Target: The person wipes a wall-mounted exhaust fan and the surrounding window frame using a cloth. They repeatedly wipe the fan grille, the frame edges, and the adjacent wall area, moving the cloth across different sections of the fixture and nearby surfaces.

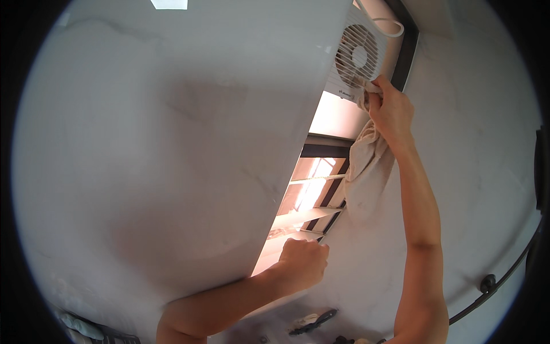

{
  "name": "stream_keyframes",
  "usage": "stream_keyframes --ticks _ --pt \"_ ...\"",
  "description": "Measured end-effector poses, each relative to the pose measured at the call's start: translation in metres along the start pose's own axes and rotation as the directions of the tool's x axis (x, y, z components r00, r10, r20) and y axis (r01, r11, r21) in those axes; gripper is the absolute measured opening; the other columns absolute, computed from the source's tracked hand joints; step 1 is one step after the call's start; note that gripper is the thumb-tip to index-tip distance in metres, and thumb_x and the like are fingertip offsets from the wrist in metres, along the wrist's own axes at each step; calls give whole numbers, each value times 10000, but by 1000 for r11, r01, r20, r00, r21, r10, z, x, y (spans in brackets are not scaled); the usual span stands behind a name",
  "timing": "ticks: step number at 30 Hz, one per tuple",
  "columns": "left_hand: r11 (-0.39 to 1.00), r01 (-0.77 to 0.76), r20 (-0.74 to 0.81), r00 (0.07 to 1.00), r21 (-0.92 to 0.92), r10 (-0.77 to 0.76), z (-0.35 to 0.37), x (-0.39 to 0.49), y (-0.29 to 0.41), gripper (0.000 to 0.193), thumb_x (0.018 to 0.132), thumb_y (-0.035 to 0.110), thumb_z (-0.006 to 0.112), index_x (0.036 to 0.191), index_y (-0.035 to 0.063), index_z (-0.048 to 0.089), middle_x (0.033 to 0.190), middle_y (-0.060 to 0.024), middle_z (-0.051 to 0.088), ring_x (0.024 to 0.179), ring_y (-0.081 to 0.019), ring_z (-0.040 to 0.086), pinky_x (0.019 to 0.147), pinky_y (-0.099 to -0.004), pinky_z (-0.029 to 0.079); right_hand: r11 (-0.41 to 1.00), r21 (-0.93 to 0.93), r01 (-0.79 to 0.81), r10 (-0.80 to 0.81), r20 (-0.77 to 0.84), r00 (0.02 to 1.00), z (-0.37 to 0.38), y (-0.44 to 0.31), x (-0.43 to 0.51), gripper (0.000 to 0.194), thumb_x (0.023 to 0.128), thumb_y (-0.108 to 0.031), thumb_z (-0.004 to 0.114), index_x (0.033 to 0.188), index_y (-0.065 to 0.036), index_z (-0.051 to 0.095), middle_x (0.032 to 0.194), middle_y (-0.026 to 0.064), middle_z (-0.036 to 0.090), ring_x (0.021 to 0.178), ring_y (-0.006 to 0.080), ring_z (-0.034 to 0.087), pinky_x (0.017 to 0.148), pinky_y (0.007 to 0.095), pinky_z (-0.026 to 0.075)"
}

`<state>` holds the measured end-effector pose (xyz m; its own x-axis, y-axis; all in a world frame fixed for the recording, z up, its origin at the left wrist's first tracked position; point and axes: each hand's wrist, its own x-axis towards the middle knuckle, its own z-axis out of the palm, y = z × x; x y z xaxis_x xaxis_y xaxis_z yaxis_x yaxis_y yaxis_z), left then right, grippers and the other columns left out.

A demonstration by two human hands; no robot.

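Observation:
My right hand (392,109) is raised and pinches a whitish cloth (369,159), whose lower part hangs down in folds. A bunched end of the cloth is at the lower edge of the round grille of a white ventilation fan (360,56). My left hand (305,262) is lower, by the bottom of the window opening, with its fingers curled. Its fingertips are turned away, so I cannot see whether they hold the edge. Between the hands is a louvred window (316,215) with a dark frame and bright light behind it.
A large, glossy marbled wall (172,150) fills the left, and another marbled wall (468,150) is on the right. A white cord (397,28) loops beside the fan. A dark curved rail (507,279) is fixed at lower right. A dark-handled brush (316,322) lies below.

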<state>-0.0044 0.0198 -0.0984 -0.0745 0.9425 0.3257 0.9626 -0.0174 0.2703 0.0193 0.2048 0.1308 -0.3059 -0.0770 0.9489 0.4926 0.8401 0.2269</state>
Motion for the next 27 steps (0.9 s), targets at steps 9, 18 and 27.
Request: stream_keyframes --ticks 9,18,27 --pt "999 -18 28 999 48 17 -5 4 7 175 834 214 589 854 44 623 806 -118 642 735 -267 658 605 -396 476 992 -82 98 -95 33 995 20 -15 28 134 787 -105 542 911 -77 586 722 127 658 657 302 647 596 420 505" --pt "999 -1 -76 997 39 4 -5 -4 2 179 819 216 610 830 39 634 740 -117 644 682 -272 654 571 -406 475 966 -220 133 -105 131 986 -9 -2 21 124 795 -115 542 909 -88 582 700 119 654 656 303 649 590 425 503" --pt "1000 0 0 1000 10 0 -2 1 1 203 826 233 594 838 33 625 778 -130 644 704 -288 651 592 -417 478 980 -138 146 -134 87 987 3 -11 31 120 783 -104 542 896 -77 573 745 136 660 679 305 651 600 433 502"
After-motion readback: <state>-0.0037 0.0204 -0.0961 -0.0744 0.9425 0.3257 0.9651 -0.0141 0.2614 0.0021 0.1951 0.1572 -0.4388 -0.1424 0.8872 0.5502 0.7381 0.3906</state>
